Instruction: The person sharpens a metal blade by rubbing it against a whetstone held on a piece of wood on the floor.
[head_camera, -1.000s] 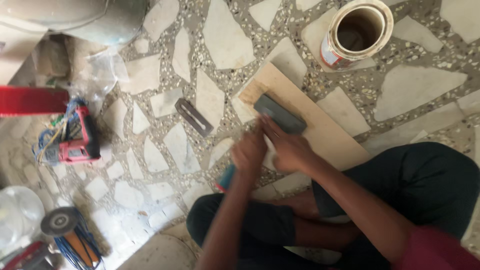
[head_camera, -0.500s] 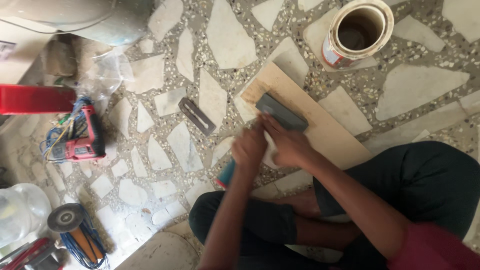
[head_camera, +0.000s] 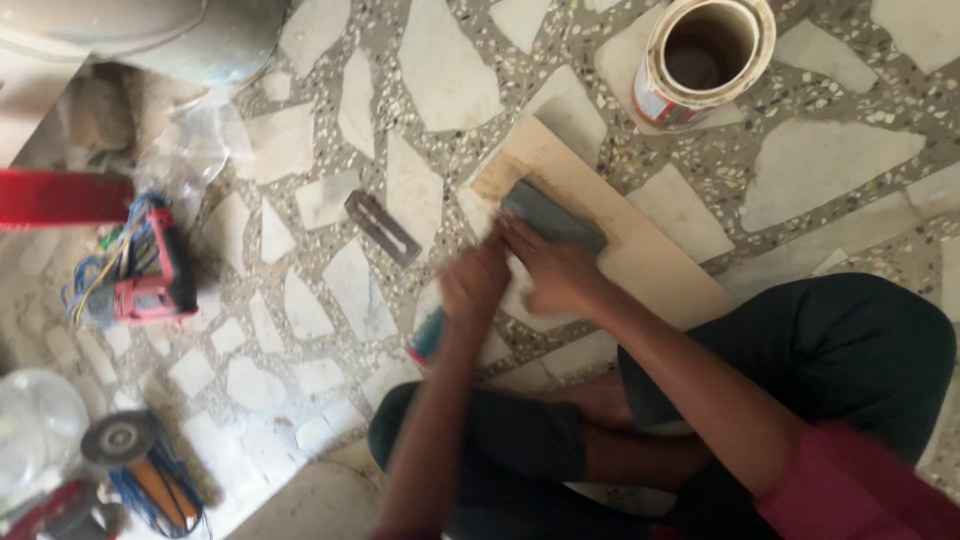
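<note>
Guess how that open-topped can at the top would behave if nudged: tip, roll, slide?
The can stands upright on the stone floor, so a low push would probably slide it rather than tip it. It looks cylindrical, so once on its side it would likely roll. How full it is cannot be told, so weight is uncertain.

A floor-level workshop: terrazzo floor (head_camera: 420, 60), angle grinder (head_camera: 135, 455), wooden board (head_camera: 640, 250).

A block (head_camera: 553, 217) lies on a board (head_camera: 640, 250); a roll (head_camera: 702, 58) stands beyond it. A metal blade (head_camera: 382, 227) lies left of the board; a power tool (head_camera: 150, 270) farther left.
</note>
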